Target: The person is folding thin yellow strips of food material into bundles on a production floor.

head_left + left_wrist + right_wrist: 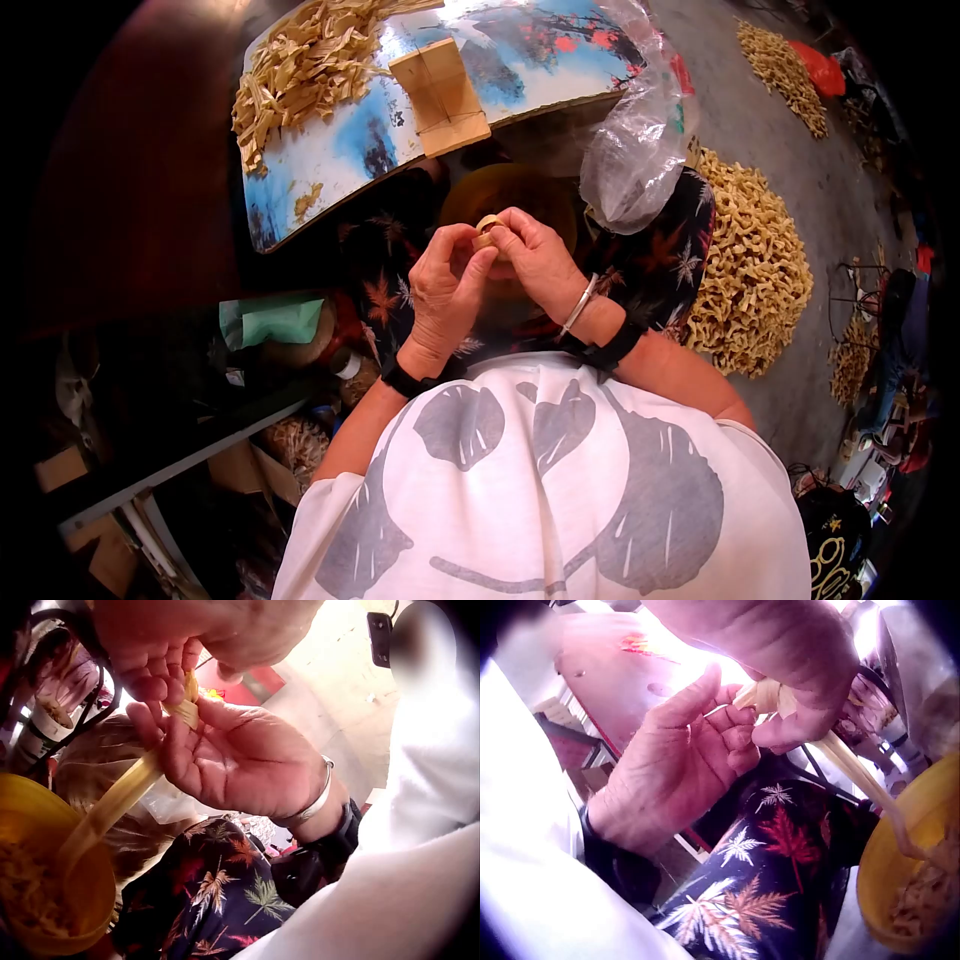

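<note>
A pale yellow strip, folded into a small knot-like piece (pixel 487 228), is pinched between the fingertips of both hands above the lap. The right hand (pixel 545 262) grips it between thumb and fingers; in the left wrist view the strip's long tail (pixel 124 791) hangs from that hand into a yellow bowl (pixel 105 892). The left hand (pixel 445 290) touches the piece from the other side, its thumb and fingertips curved against it. In the right wrist view the folded piece (pixel 766 697) shows between the hands, the left palm (pixel 682 769) turned up.
A painted board (pixel 350 150) ahead bears a heap of short strips (pixel 310 70) and a wooden angled piece (pixel 440 95). A clear plastic bag (pixel 635 160) hangs at its right edge. Piles of knotted pieces (pixel 755 270) lie on the floor to the right.
</note>
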Available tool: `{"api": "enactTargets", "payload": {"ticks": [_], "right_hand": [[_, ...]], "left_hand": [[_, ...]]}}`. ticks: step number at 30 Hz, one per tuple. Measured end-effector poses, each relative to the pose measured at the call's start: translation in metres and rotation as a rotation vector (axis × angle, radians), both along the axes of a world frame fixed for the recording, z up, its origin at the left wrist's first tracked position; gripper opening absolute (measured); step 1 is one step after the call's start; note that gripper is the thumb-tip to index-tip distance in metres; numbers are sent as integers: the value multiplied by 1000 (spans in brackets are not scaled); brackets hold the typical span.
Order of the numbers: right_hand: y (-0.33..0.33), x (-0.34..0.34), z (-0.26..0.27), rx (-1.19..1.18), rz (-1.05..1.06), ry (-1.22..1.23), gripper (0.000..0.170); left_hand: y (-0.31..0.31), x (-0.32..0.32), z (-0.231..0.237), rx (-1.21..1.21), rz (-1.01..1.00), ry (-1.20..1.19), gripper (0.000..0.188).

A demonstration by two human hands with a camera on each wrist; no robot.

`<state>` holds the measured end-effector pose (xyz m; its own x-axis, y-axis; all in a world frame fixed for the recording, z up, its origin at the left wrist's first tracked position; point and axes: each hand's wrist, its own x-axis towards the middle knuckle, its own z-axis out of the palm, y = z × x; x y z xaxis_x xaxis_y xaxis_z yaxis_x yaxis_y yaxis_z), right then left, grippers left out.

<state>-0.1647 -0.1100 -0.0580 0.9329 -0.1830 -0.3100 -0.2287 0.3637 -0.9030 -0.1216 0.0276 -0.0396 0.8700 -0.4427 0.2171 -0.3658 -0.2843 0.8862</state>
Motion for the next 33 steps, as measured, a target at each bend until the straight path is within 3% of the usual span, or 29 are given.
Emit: {"api": "enactTargets", "payload": {"ticks": [4,7,11,13,18,21,22,25,27,28,31,33], "right_hand": [[-7,-8,17,-521,89,-146,14],[-14,-18,7,-1314,9,-530,14],[-16,-21,9,-1487,-65,-562,17],[-16,-15,8,-1467,-126,-611,19],[1,-14,7,-1523,-6,-624,21],[-2,-8,13,-1222,-138,-584,26],[-6,-6,21,-1043,-121,-406,32],[-19,9,10,-603,5,-339,20],[-17,12,6,-610,-47,-341,17],[-17,13,6,-614,-71,-342,17],[-21,14,15,-681,-116,-262,16],[-17,12,14,-489,-80,-201,15]], "left_hand": [[9,16,-7,-29,81,101,5],[17,31,3,-223,68,476,4],[20,33,-2,-732,20,1087,13],[18,23,-4,-862,-21,1225,26],[5,13,-4,-705,-23,1003,28],[5,22,-4,-619,-68,961,27],[6,23,-5,-590,-128,985,27],[1,19,3,-447,-241,1041,26],[2,17,1,-386,-296,1031,25],[-2,11,6,-256,-200,902,23],[3,8,5,-250,-167,845,21],[6,11,3,-167,-152,763,21]]}}
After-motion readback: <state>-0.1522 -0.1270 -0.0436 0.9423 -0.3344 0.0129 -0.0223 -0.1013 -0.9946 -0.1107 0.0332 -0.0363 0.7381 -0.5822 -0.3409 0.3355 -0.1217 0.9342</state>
